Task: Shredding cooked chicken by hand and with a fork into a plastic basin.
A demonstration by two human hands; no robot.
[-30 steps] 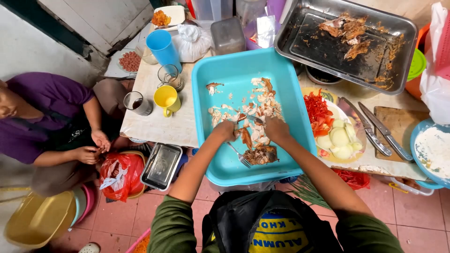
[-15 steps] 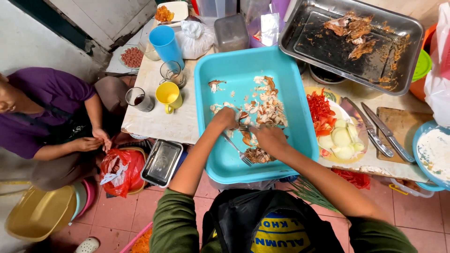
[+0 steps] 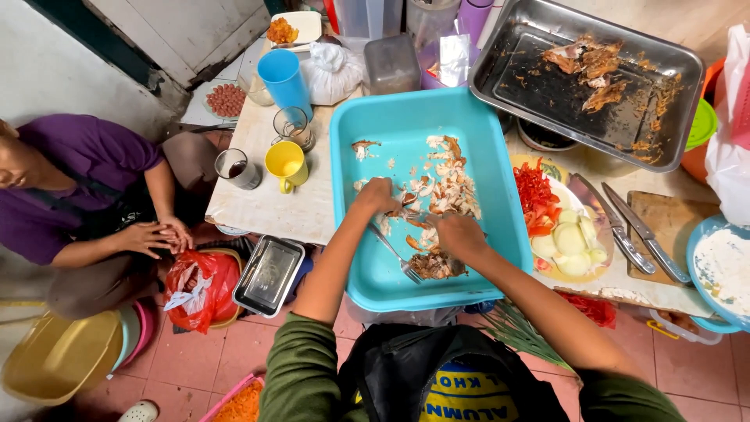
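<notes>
Both hands in the turquoise tub [image 3: 375,266] of shredded meat [image 3: 441,184]

Our left hand [image 3: 375,195] grips a fork [image 3: 398,258], right hand [image 3: 461,234] clenched on meat near us.

Hands drew apart over the meat
The right hand [image 3: 461,234] slid nearer, down the turquoise tray [image 3: 484,168]; the left hand [image 3: 376,195] stayed higher, fork [image 3: 394,254] now showing.

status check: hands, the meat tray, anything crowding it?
Left hand and right hand both on shredded meat in teal tray. Fork lies between. Steel pan overlaps tray's far corner.
</notes>
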